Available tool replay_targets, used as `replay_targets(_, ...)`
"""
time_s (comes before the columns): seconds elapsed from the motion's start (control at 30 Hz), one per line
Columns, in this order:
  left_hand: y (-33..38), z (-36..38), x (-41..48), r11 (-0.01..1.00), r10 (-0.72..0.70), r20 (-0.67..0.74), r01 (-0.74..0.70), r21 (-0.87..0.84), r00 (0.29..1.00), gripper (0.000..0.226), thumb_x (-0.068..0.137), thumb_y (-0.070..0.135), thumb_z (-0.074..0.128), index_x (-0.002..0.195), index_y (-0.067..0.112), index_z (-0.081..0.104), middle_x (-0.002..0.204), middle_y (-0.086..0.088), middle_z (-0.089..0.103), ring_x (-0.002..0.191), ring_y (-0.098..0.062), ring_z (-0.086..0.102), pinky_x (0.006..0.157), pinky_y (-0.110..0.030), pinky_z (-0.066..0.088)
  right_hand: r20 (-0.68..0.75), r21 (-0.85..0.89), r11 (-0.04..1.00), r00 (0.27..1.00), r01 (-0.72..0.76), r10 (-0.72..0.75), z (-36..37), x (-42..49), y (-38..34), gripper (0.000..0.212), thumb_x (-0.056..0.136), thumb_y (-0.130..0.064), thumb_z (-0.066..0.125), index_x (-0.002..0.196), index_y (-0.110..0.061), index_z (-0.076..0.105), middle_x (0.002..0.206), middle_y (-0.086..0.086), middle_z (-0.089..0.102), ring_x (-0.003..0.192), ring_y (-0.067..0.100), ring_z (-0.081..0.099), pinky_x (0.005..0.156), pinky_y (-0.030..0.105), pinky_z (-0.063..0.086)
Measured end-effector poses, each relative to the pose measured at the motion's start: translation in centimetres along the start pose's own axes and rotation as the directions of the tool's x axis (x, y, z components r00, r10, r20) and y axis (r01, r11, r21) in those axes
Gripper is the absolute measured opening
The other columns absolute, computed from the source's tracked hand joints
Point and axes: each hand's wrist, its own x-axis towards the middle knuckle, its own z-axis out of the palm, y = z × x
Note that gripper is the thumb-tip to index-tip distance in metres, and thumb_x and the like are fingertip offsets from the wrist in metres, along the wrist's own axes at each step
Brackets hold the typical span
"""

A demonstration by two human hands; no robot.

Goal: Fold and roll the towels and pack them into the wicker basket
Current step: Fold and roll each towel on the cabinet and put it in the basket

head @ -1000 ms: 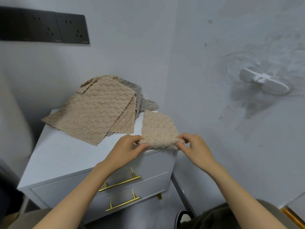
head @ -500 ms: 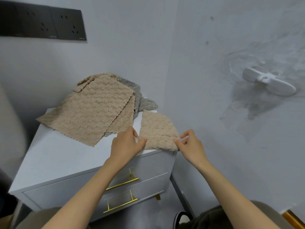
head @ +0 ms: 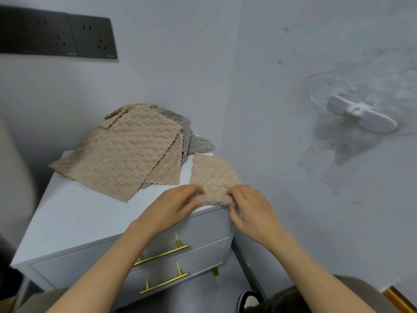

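Beige folded towel: lay at the near right corner of the white cabinet, long axis running near to far.
Near end: bunched into a small roll at the cabinet edge.
Left hand: pinched the roll's left end, fingers curled.
Right hand: pinched its right end.
Direction from grip: flat length stretched straight away, far side; probably called for rolling forward, both hands equally near.
Spare towels: heaped far left, apart.
Wicker basket: not in view.
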Motion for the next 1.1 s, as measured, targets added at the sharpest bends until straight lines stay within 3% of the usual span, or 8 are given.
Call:
replay_targets(0.23, -0.2, 0.0, -0.5, 0.997, 0.048, 0.005, -0.048, 0.06, 0.999, 0.033, 0.1, 0.026, 0.046, 0.132, 0.024, 0.048, 0.13, 0.008, 0.054, 0.11, -0.011, 0.056, 0.087, -0.017, 0.04, 0.076, -0.022, 1.0, 0.997, -0.008, 0.01, -0.2, 0.3, 0.6, 0.052, 0.062, 0.006, 0.071, 0.106, -0.018, 0.058, 0.099, 0.001, 0.061, 0.084, 0.025, 0.061, 0.067, 0.033, 0.049)
replay_targets(0.4, 0.6, -0.8, -0.9, 0.995, 0.008, -0.042, -0.004, 0.101, 0.999, 0.032, 0.1, 0.027, 0.044, 0.131, 0.02, 0.05, 0.124, 0.005, 0.059, 0.106, -0.012, 0.057, 0.083, -0.017, 0.039, 0.102, 0.199, 0.973, 0.99, -0.113, 0.094, -0.9, 0.3, 0.9, 0.027, 0.093, -0.007, 0.052, 0.118, -0.016, 0.059, 0.115, 0.0, 0.062, 0.104, 0.021, 0.055, 0.086, 0.034, 0.045)
replay_targets(0.57, 1.1, -1.2, -1.8, 0.995, -0.049, -0.058, 0.054, 0.083, 0.997, 0.031, 0.097, 0.031, 0.047, 0.125, 0.021, 0.056, 0.117, 0.008, 0.063, 0.102, -0.007, 0.056, 0.081, -0.012, 0.038, 0.201, 0.351, 0.912, 0.968, -0.212, 0.147, -1.6, 0.9, 0.8, 0.027, 0.096, -0.01, 0.05, 0.119, -0.02, 0.06, 0.108, -0.013, 0.059, 0.103, 0.011, 0.05, 0.084, 0.018, 0.036)
replay_targets(0.67, 1.1, -1.4, -2.0, 0.987, -0.16, -0.09, 0.158, -0.034, 0.983, 0.027, 0.095, 0.032, 0.053, 0.118, 0.021, 0.061, 0.102, 0.01, 0.066, 0.089, -0.002, 0.054, 0.077, -0.007, 0.039, 0.285, 0.403, 0.859, 0.935, -0.316, 0.211, -1.8, 1.0, 1.2, 0.024, 0.097, -0.018, 0.051, 0.118, -0.026, 0.059, 0.107, -0.014, 0.06, 0.101, 0.007, 0.048, 0.077, 0.012, 0.034)
replay_targets(0.77, 0.9, -1.3, -1.9, 0.943, -0.298, -0.096, 0.277, -0.185, 0.95, 0.018, 0.094, 0.034, 0.055, 0.099, 0.021, 0.066, 0.084, 0.007, 0.066, 0.079, -0.007, 0.06, 0.077, -0.024, 0.049, 0.308, 0.48, 0.78, 0.91, -0.402, 0.279, -1.9, 1.5, 1.2, 0.018, 0.095, -0.023, 0.053, 0.111, -0.025, 0.061, 0.097, -0.007, 0.063, 0.095, 0.012, 0.054, 0.073, 0.014, 0.036)
replay_targets(0.87, 0.5, -1.3, -1.3, 0.89, -0.411, -0.075, 0.382, -0.25, 0.909, 0.025, 0.093, 0.036, 0.055, 0.073, 0.022, 0.058, 0.066, 0.008, 0.058, 0.06, -0.002, 0.051, 0.059, -0.021, 0.039, 0.322, 0.518, 0.707, 0.875, -0.482, 0.36, -2.1, 2.2, 0.7, 0.014, 0.095, -0.022, 0.055, 0.104, -0.015, 0.062, 0.089, 0.002, 0.063, 0.079, 0.012, 0.053, 0.065, 0.009, 0.038)
replay_targets(0.93, 0.4, -1.2, -0.9, 0.849, -0.482, -0.07, 0.446, -0.281, 0.873, 0.031, 0.091, 0.037, 0.057, 0.068, 0.016, 0.059, 0.056, 0.009, 0.051, 0.049, 0.001, 0.045, 0.051, -0.015, 0.03, 0.358, 0.526, 0.646, 0.833, -0.553, 0.422, -2.2, 2.6, 0.5, 0.013, 0.094, -0.023, 0.056, 0.101, -0.014, 0.063, 0.09, 0.0, 0.064, 0.078, 0.009, 0.054, 0.063, 0.008, 0.037)
replay_targets(1.1, 0.2, -0.9, 0.3, 0.79, -0.582, -0.087, 0.538, -0.295, 0.808, 0.027, 0.086, 0.039, 0.063, 0.069, 0.018, 0.061, 0.056, 0.009, 0.052, 0.051, -0.001, 0.046, 0.052, -0.018, 0.033, 0.395, 0.48, 0.498, 0.685, -0.722, 0.612, -1.6, 3.8, 0.6, 0.015, 0.084, -0.03, 0.068, 0.093, -0.018, 0.064, 0.09, -0.001, 0.067, 0.089, 0.016, 0.061, 0.068, 0.026, 0.042)
